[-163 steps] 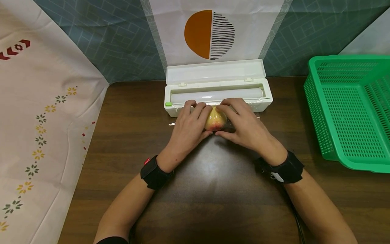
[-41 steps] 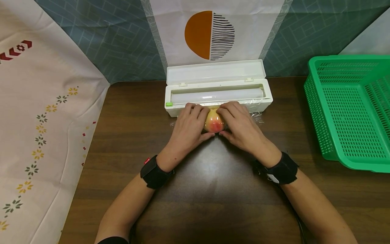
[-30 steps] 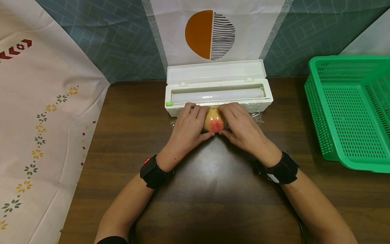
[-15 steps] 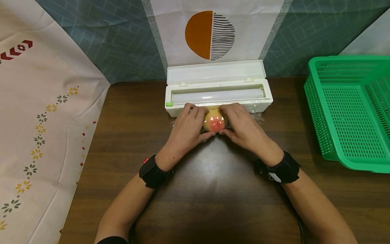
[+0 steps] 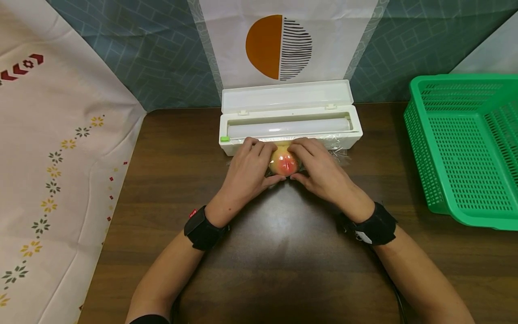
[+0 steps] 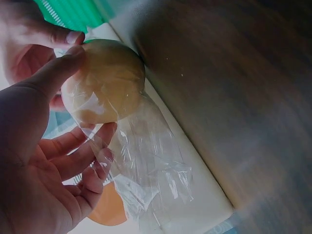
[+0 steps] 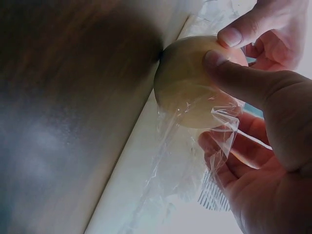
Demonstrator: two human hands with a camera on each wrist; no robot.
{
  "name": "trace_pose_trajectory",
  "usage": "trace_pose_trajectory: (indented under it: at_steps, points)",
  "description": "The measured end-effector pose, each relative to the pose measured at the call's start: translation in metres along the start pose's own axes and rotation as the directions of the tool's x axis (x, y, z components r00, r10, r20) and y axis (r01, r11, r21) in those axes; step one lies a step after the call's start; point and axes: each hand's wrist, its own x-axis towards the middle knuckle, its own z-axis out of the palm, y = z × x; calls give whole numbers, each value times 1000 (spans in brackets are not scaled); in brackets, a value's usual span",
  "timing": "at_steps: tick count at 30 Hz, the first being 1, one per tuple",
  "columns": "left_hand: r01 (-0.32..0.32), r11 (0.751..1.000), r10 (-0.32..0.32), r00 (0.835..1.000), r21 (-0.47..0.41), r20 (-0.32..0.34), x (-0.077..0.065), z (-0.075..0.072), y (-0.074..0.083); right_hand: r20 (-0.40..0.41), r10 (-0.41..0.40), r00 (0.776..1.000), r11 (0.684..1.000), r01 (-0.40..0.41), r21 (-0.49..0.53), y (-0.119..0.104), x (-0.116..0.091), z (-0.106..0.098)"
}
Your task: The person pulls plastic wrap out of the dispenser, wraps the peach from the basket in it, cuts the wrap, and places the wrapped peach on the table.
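A yellow and red peach [image 5: 285, 163] sits in front of the white cling film dispenser box [image 5: 348, 143], held between both hands. My left hand [image 5: 247, 168] grips its left side, thumb near the underside and fingers at the top. On the other side my right hand [image 5: 323, 167] grips it the same way, the two thumbs almost meeting. Clear cling film [image 6: 153, 161] covers the peach and spreads out in wrinkled folds beside it in the left wrist view. Loose film [image 7: 170, 156] also shows below the peach in the right wrist view.
The dispenser's lid [image 5: 287, 96] stands raised at the back, with the film roll [image 5: 289, 128] exposed inside. A green plastic basket [image 5: 439, 198] stands at the right on the wooden table [image 5: 283, 279]. A patterned cloth [image 5: 60, 157] hangs along the left.
Over several seconds the peach has turned so more of its red side shows, and my right hand has shifted slightly left. Crumpled film now shows past my right hand. Lately both hands barely move.
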Motion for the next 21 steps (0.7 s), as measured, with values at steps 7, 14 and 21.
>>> trace_pose_trajectory:
  at_steps: [7, 14, 21]
  points:
    - [12, 1000, -12, 1000, 5, 1, 2, -2, 0, 18, 5, 1000, 1000, -5, -4, 0, -1, -1]
    - [10, 999, -10, 1000, 32, 5, 2, -3, 1, 33, -4, 999, 1000, 5, -6, 1, 0, -3]
    - [-1, 1000, 1, 1000, 20, 13, 1, -2, 0, 47, -2, 999, 1000, 3, -17, 2, 0, -3]
